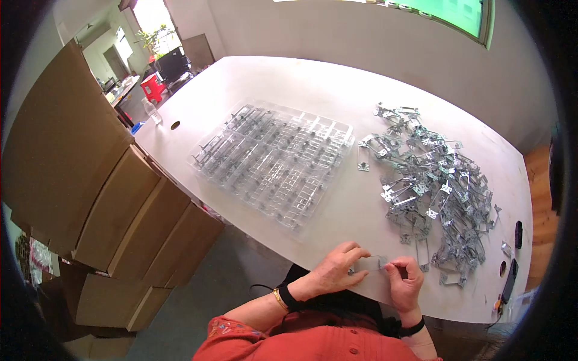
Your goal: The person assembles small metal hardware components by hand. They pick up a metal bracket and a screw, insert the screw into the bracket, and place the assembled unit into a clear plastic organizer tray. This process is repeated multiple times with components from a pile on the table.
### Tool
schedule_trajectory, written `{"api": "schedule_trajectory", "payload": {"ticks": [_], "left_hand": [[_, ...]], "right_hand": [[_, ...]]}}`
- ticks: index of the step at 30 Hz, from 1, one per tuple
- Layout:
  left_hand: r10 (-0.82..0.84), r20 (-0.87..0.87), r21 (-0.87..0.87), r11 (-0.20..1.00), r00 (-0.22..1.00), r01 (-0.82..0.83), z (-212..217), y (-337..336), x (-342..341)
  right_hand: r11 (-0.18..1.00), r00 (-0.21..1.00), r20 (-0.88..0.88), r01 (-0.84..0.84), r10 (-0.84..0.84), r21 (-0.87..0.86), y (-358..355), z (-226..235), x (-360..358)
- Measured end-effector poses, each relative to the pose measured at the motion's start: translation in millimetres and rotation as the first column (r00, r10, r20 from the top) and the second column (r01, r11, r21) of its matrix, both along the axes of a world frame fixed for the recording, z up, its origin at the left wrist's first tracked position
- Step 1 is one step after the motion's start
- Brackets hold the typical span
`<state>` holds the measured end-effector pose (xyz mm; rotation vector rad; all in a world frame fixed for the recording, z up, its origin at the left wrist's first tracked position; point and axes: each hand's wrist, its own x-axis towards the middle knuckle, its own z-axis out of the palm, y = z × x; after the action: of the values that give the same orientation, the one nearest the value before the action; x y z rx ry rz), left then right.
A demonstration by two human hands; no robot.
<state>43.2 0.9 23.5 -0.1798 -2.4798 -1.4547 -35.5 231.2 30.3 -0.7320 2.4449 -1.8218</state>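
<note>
Near the metal-bracket pile (436,189), left hand (334,272) and right hand (404,283) both pinched shut on a small clear piece (370,263), steadying it over the bench (337,84) edge.

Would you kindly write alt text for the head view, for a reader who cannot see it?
Both hands, left hand and right hand, pinch a small metal bracket at the white table edge. A clear plastic tray lies ahead, a heap of metal brackets right, cardboard boxes left.

Shiny metal brackets (435,183), clear glossy plastic tray (274,159) (table (289,78) matt).
</note>
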Motion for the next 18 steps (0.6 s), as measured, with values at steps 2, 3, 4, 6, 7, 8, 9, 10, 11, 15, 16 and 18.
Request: {"api": "schedule_trajectory", "payload": {"ticks": [2, 3, 4, 6, 7, 8, 9, 10, 11, 15, 16, 18], "left_hand": [[0.007, -0.014, -0.027, 1.0, 1.0, -0.007, 5.6, -2.2, -1.4], [0.01, -0.007, -0.032, 0.999, 1.0, -0.01, 6.5, 0.4, 1.1], [0.006, -0.013, -0.036, 0.999, 1.0, -0.006, 2.9, -1.4, -0.7], [0.013, -0.008, -0.034, 0.999, 1.0, -0.013, 5.8, -0.6, 0.0], [0.016, -0.005, -0.033, 0.999, 1.0, -0.016, 8.9, -1.0, 0.7], [0.026, 0.011, -0.036, 0.999, 1.0, -0.026, 12.5, 0.5, 2.9], [0.044, 0.019, -0.053, 0.998, 0.999, -0.043, 15.7, 0.6, 3.1], [0.057, 0.009, -0.048, 0.997, 0.998, -0.057, 14.2, 1.2, 3.3], [0.071, 0.023, -0.072, 0.995, 0.997, -0.07, 17.9, 2.7, 4.3], [0.104, 0.023, -0.111, 0.989, 0.994, -0.101, 24.4, 3.4, 5.6], [0.114, 0.033, -0.113, 0.988, 0.993, -0.11, 26.1, 3.0, 5.8], [0.134, 0.051, -0.111, 0.986, 0.99, -0.128, 29.8, 2.0, 7.1]], "right_hand": [[0.997, 0.996, 0.077, 0.046, -0.041, -0.061, 1.1, -2.5, 1.1], [0.999, 0.999, 0.032, 0.042, -0.041, -0.031, 2.9, -2.9, 2.4], [0.999, 0.999, -0.011, 0.04, -0.04, -0.001, 0.7, -0.2, -0.8], [0.998, 0.998, -0.056, 0.037, -0.034, 0.052, 3.1, 0.8, -1.6], [0.998, 0.998, -0.067, 0.026, -0.022, 0.055, 1.7, 2.4, -2.3], [0.999, 0.999, -0.022, 0.027, -0.027, 0.038, 1.3, 3.9, 0.2], [1.0, 1.0, 0.016, 0.025, -0.025, 0.006, -0.4, 3.9, -0.5], [1.0, 1.0, 0.005, 0.029, -0.029, 0.007, -0.2, 2.3, -1.3], [0.999, 1.0, -0.005, 0.031, -0.031, 0.007, 0.5, 1.7, -1.1], [0.999, 0.999, 0.036, 0.027, -0.025, -0.046, -1.8, 2.4, -1.7], [0.999, 0.997, 0.073, 0.024, -0.02, -0.049, -0.8, 2.6, -1.1], [0.999, 0.998, 0.061, 0.029, -0.027, -0.026, -0.7, 4.3, 0.1]]}}
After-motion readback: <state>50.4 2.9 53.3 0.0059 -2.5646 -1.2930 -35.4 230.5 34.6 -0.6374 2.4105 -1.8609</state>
